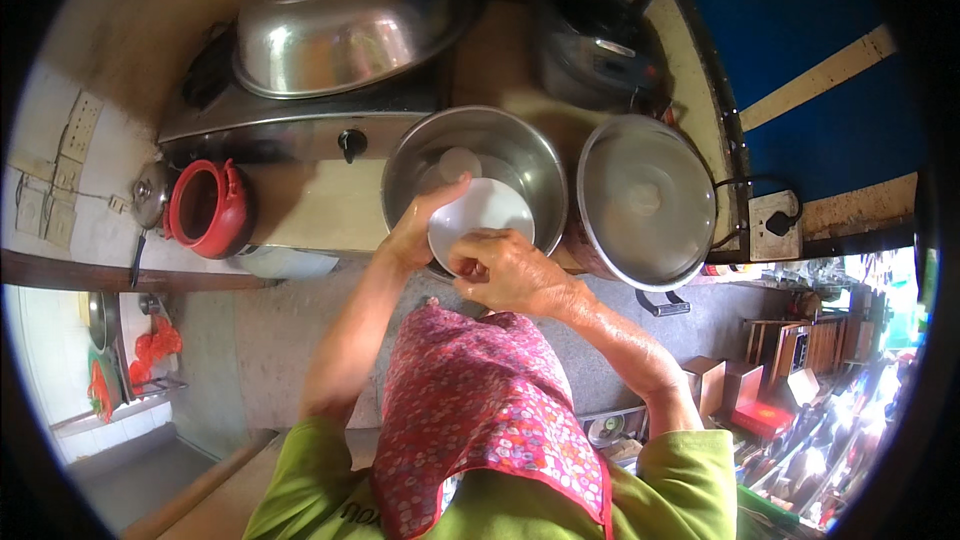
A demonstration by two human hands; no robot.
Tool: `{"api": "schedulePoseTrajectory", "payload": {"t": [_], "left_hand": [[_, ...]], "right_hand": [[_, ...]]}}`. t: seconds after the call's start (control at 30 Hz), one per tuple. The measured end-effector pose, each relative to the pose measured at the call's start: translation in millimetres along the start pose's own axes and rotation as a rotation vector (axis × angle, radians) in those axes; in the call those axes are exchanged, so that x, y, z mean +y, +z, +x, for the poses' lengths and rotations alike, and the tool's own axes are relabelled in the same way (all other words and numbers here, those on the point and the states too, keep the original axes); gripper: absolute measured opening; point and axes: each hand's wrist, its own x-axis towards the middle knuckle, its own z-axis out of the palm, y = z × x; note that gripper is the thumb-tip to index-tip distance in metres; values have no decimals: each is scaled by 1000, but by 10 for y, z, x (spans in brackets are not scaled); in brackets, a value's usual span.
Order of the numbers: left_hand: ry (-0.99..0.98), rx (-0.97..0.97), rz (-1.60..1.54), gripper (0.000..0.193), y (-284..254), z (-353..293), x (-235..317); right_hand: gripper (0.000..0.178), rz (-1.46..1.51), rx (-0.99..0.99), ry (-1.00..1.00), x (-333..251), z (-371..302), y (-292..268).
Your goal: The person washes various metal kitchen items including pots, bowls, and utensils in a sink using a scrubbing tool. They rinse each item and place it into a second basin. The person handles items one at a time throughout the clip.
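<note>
A white bowl is tilted over a deep stainless steel pot at the counter's front edge. My left hand grips the bowl by its left side, thumb along the rim. Over the bowl's near edge, my right hand is closed with its fingers curled inward; whatever it may hold is hidden. A pale round shape shows inside the pot behind the bowl, too unclear to name. The pot's near rim is mostly covered by my hands and the bowl.
Right of the pot stands a large pot with a lid. A red clay pot sits at the left. Behind are a gas stove bearing a big domed lid, and a dark rice cooker. A socket with a plugged cord is at right.
</note>
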Motion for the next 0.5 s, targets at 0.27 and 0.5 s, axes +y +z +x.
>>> {"api": "schedulePoseTrajectory", "payload": {"t": [0.27, 0.5], "left_hand": [[-78, -60, 131, 40, 1, -8, 118], [-55, -86, 176, 37, -20, 45, 105]], "right_hand": [[28, -92, -14, -151, 14, -89, 6], [33, 19, 212, -111, 26, -100, 202]]}}
